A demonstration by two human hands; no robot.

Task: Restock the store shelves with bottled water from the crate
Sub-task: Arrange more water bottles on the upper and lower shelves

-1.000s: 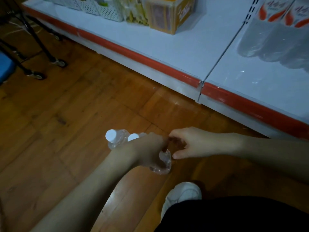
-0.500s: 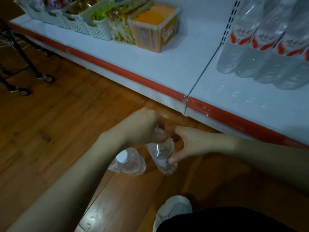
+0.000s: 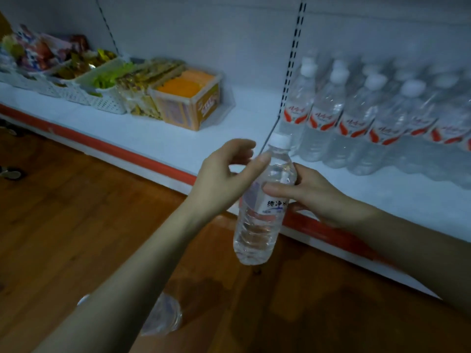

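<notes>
Floor (image 3: 63,225): brown wood boards fill the view from 9 o'clock round to 5 o'clock, in dim light.
Shelf (image 3: 178,138): a low white deck with a red front strip (image 3: 114,149). It runs from 9 o'clock down to 4 o'clock and has a white back panel behind it.
Post (image 3: 293,59): a slotted upright at 1 o'clock splits the shelf into two bays.
Shelf bottles (image 3: 356,118): clear water bottles with white caps and red-marked labels stand upright in packed rows in the bay at 2 o'clock.
Baskets (image 3: 107,103): white lattice baskets of mixed snack packets sit side by side at 10 o'clock on the other bay.
Tub (image 3: 188,103): a clear tub with orange contents stands at 11 o'clock, just beside the last basket.
Bottle (image 3: 257,225): a clear, full bottle with a white and blue label is held in the air at the centre of the view. It is in front of the shelf edge, above the floor, and leans with its top toward 1 o'clock.
Right hand (image 3: 311,194): it comes in from 4 o'clock and grasps the bottle above the label, thumb across the front and fingers behind.
Left hand (image 3: 219,179): it comes in from 7 o'clock with fingers loosely curled and one fingertip touching the bottle's shoulder. I cannot tell whether it grips.
Floor bottle (image 3: 163,317): a second clear bottle is on the floor at 7 o'clock, partly hidden under the left forearm.
Cap (image 3: 280,140): white, on the held bottle, at 1 o'clock from the hands.
</notes>
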